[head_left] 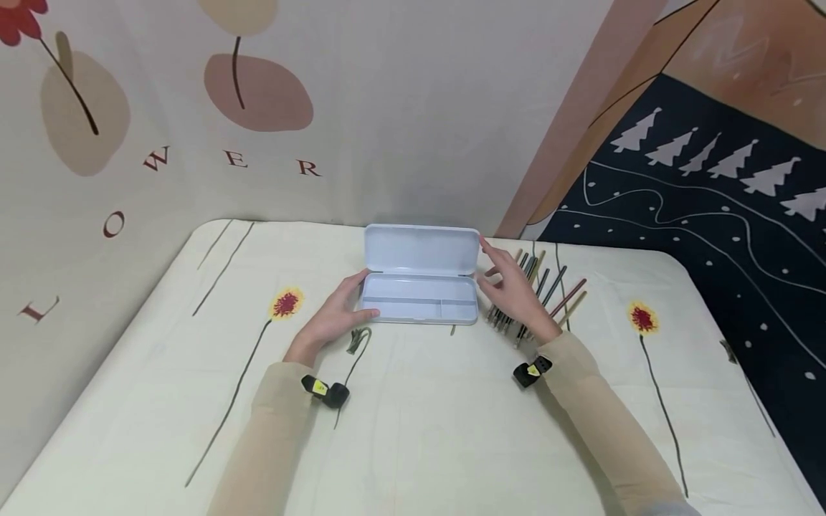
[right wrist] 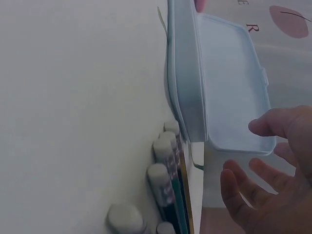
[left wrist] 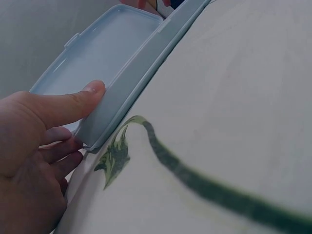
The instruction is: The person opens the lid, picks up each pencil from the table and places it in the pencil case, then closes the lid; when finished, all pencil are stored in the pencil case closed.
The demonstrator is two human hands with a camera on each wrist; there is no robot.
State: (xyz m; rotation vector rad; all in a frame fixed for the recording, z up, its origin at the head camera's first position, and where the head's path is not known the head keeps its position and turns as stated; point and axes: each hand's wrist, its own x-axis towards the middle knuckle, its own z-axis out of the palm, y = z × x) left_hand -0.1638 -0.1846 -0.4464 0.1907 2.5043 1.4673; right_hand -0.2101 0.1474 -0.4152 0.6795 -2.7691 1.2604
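A pale blue pencil case (head_left: 419, 288) stands on the table with its lid (head_left: 422, 249) raised at the back. Its base has a long compartment and smaller ones along the front, with nothing inside. My left hand (head_left: 335, 314) holds the case's left end, thumb over the front rim and fingers at the lower corner, as the left wrist view (left wrist: 48, 141) shows. Beside the lid's right edge is my right hand (head_left: 513, 283), fingers spread apart; its thumb (right wrist: 278, 122) overlaps the lid in the right wrist view.
Several pencils (head_left: 555, 287) lie in a loose bundle right of the case, partly under my right hand, with white erasers (right wrist: 158, 174) towards me. A white cloth (head_left: 413, 423) printed with flowers covers the table. Behind rises a printed curtain (head_left: 400, 129); a dark one hangs at right.
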